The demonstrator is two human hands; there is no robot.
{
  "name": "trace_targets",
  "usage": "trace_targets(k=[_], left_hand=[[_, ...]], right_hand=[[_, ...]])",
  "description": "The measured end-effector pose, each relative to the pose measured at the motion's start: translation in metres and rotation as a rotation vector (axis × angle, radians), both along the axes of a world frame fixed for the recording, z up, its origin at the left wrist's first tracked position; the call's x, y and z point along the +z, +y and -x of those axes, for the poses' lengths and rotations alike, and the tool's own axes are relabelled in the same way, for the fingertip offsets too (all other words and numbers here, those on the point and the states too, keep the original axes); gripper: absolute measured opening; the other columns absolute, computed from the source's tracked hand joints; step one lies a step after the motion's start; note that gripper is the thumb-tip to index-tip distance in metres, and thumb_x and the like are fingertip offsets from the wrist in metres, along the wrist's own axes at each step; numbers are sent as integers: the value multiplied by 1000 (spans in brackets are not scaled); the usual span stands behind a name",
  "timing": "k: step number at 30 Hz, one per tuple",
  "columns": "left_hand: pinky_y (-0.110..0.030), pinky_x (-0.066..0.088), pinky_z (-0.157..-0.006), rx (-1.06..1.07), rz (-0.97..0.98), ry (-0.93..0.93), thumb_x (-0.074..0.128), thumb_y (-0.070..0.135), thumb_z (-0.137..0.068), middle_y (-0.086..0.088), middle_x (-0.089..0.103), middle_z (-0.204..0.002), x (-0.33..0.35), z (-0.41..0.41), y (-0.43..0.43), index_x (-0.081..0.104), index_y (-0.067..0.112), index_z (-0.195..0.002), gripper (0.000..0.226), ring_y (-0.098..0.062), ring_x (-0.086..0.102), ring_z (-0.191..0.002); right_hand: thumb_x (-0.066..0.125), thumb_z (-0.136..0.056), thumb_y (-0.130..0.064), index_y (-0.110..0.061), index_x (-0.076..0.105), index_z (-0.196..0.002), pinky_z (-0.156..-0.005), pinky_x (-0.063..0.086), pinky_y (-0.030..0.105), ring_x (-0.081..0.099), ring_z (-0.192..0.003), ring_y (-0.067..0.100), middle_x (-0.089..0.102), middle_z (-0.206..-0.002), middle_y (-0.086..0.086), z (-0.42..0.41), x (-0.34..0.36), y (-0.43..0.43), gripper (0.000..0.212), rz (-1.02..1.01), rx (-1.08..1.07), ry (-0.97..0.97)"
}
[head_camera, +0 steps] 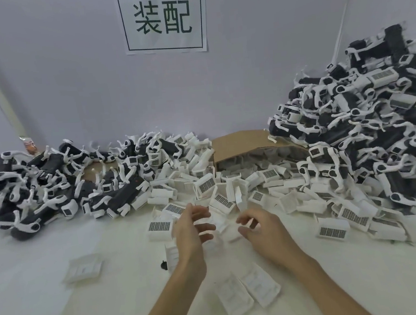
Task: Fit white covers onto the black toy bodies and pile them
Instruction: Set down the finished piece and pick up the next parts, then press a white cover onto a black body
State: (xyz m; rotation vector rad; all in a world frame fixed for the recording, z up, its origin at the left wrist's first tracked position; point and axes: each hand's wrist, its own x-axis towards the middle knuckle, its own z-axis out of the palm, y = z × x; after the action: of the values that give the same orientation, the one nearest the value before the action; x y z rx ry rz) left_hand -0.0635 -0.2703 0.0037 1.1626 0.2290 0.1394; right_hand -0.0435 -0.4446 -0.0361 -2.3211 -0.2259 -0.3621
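Left hand (191, 232) is open, fingers spread, nothing in it. Right hand (261, 231) has curled fingers w/ thumb near them; blurred, can't tell if it pinches a cover or is empty. Both hover just above the near edge of the loose heap of white ribbed plastic covers (231, 193) spilling from a brown cardboard box (239, 143) lying on its side at centre-back. A few flat white covers (249, 291) lie apart, nearer the body, on the white table top (45, 251).

Left: low pile of black toy bodies w/ white legs (45, 184). Right: tall pile of similar toys (367, 120) against the wall. Which pile is finished can't be told for sure; if it's the right, prob. over half done. Many covers and left-pile bodies still to go. A paper sign with green characters (162, 17) hangs on the wall.
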Motion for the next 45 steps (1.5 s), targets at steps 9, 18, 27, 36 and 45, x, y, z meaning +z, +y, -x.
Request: trace_targets(k=[9, 18, 27, 36, 45], left_hand=[[-25, 44, -54, -9, 82, 17, 41, 28, -105, -4, 64, -75, -1, -1, 0, 61, 12, -78, 37, -13, 56, -51], [-26, 46, -54, -4, 97, 6, 42, 29, -106, -4, 63, -70, 0, 0, 0, 61, 10, -79, 38, -14, 56, -50], [-32, 45, -72, 267, -275, -229, 50, 21, -102, 1, 64, -104, 3, -9, 20, 54, 25, -104, 6, -13, 61, -80], [-50, 39, -106, 527, -1223, -79, 72, 16, -88, -15, 50, -132, 11, -63, 90, 43, 3, -134, 56, -31, 49, -122], [-51, 37, -103, 326, -1665, 162, 72, 31, -89, -19, 58, -131, 6, -102, 160, 57, 7, -131, 51, -38, 43, -128]], right_hand=[[71, -85, -38, -34, 72, -106, -101, 33, 29, 46, -111, -3, 61, -116, -21, 9, -2, 30, 22, 198, 190, -92], [64, -84, 0, -46, 68, -72, -75, 47, 7, 63, -91, -5, 69, -86, -26, 11, 4, 16, 47, -66, 89, -31], [60, -94, 3, -22, 72, -86, -62, 53, 23, 68, -72, 0, 71, -84, -20, 10, 20, 5, 29, -419, -41, -18], [58, -85, 14, -27, 70, -104, -77, 52, 22, 65, -84, 7, 72, -100, -1, 7, 21, 3, 46, -645, -22, 29], [59, -92, 3, -20, 77, -99, -56, 54, 20, 65, -81, 6, 69, -107, 0, 10, 22, 3, 30, -674, -16, 75]])
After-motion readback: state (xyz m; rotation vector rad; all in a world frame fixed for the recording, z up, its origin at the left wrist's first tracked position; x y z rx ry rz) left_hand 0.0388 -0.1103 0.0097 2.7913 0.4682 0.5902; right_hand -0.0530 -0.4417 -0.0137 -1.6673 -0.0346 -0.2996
